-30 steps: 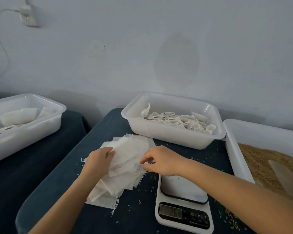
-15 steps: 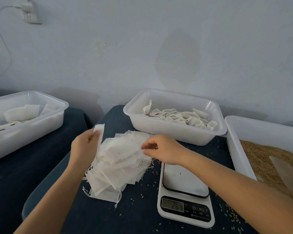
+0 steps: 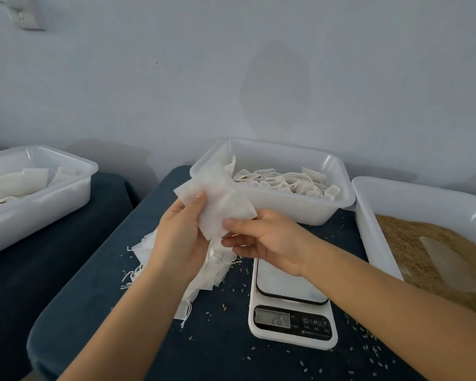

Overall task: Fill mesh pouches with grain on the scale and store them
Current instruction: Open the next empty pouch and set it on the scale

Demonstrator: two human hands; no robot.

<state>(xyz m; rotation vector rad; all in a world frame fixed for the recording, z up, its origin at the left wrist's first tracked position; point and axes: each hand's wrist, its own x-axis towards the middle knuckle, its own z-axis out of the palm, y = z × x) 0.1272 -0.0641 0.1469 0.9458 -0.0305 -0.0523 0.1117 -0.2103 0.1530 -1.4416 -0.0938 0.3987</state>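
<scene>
A white mesh pouch [image 3: 217, 202] is held up above the table between both hands. My left hand [image 3: 179, 237] pinches its upper left part with the thumb on top. My right hand [image 3: 267, 237] pinches its lower right corner. Under the hands lies a pile of empty pouches [image 3: 204, 276] with loose strings, partly hidden by my left wrist. A white digital scale [image 3: 291, 306] stands to the right of the pile, its plate bare and its display lit. At the right, a white tub [image 3: 368, 215] holds brown grain [image 3: 412, 251] and a clear scoop [image 3: 451, 265].
A white tub [image 3: 286, 210] with filled pouches stands at the back, behind the hands. Another white tub [image 3: 52, 196] with a few pouches sits on a second dark surface at the left. Loose grains are scattered on the dark blue table [image 3: 99, 298] around the scale.
My left hand lifted one pouch off the pile and raised it. My right hand left the pile and took hold of the pouch's lower corner.
</scene>
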